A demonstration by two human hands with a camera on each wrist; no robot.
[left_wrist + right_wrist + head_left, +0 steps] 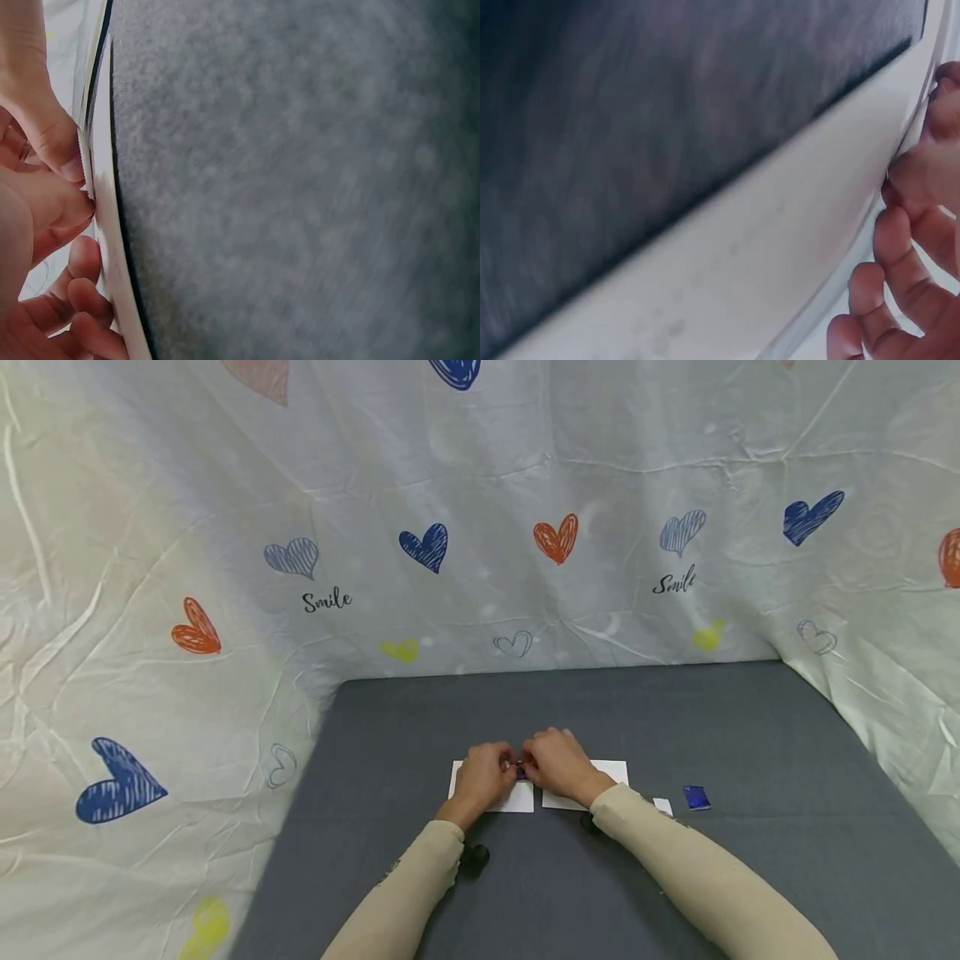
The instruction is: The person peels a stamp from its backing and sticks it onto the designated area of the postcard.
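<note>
Both hands meet over a white card (519,802) on the grey table. Between their fingertips is a small dark blue piece (522,772), mostly covered by the fingers. My left hand (483,774) pinches it from the left, and my right hand (558,762) pinches it from the right. In the left wrist view, a thin strip with a finely toothed edge (85,161) shows between thumb and fingers, like a small packet seen edge-on. The right wrist view shows curled fingers (911,262) beside a white card (780,217); what they grip is hidden there.
A second white card (613,770) lies under the right forearm, a narrow gap from the first. Farther right are a small white piece (663,806) and a shiny blue square (697,797). A white curtain printed with hearts (480,610) hangs behind the table (420,718).
</note>
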